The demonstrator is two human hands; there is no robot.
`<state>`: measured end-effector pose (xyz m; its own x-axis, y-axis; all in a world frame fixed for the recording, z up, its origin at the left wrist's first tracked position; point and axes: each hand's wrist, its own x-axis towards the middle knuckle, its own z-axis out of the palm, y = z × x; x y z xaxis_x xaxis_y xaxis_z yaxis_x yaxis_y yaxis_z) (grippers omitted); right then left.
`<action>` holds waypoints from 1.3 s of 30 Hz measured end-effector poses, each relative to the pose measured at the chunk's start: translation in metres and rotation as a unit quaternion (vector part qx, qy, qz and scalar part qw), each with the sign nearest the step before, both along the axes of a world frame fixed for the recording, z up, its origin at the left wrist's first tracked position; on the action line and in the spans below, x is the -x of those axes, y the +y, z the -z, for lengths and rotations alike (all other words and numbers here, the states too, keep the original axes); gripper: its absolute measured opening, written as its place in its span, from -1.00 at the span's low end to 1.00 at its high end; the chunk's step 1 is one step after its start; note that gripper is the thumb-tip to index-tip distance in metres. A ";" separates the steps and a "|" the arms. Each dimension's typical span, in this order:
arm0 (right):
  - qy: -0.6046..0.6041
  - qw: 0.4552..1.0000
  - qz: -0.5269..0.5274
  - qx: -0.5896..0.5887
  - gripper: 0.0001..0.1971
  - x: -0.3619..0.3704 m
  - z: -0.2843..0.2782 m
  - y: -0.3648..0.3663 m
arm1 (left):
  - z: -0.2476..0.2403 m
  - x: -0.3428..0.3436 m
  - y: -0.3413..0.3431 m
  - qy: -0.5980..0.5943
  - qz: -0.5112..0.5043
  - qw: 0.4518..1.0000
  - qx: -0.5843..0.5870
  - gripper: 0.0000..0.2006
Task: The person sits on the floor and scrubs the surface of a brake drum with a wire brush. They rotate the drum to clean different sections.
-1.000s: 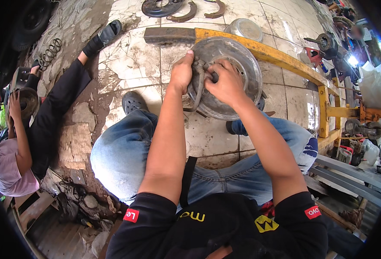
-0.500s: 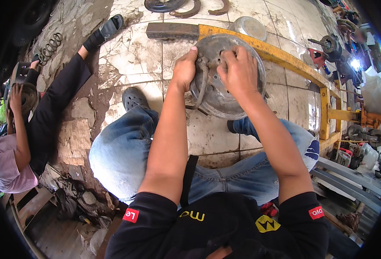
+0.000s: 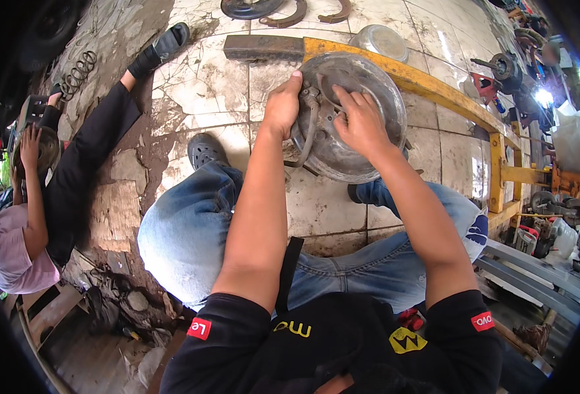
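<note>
A round, worn grey brake backing plate (image 3: 342,165) is tilted up in front of me over the tiles, by a yellow metal frame. My left hand (image 3: 282,106) grips its left rim, thumb along the top side; the fingers behind are hidden. A dark brake hose (image 3: 310,131) runs down the plate's left part from a fitting beside my left thumb. Over the plate's middle lies my right hand (image 3: 362,123), index finger stretched across the face and thumb apart from it. I see nothing held in that hand.
The yellow metal frame (image 3: 428,85) runs from behind the plate to the right. Beyond it are a round metal pan (image 3: 380,42) and curved brake shoes (image 3: 288,14). At left, another person's hand (image 3: 31,146) rests on a round part. A coil spring (image 3: 79,73) lies farther back.
My right hand has loosened from a pinch at the plate's upper middle, its index finger now stretched out and its thumb apart. My left hand keeps its grip on the rim.
</note>
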<state>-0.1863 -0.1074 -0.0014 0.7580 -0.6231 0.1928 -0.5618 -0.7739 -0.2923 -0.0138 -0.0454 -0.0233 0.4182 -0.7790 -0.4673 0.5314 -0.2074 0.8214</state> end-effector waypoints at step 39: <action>0.146 0.984 -0.068 0.077 -0.49 -0.005 -0.017 0.046 | 0.007 -0.003 0.005 -0.076 -0.014 0.995 -0.055 -0.39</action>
<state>-0.1813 -0.0609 0.0153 0.8699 -0.4918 0.0387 -0.4918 -0.8706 -0.0080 -0.0107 -0.0405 -0.0305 0.5119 -0.7135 -0.4784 0.4092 -0.2871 0.8661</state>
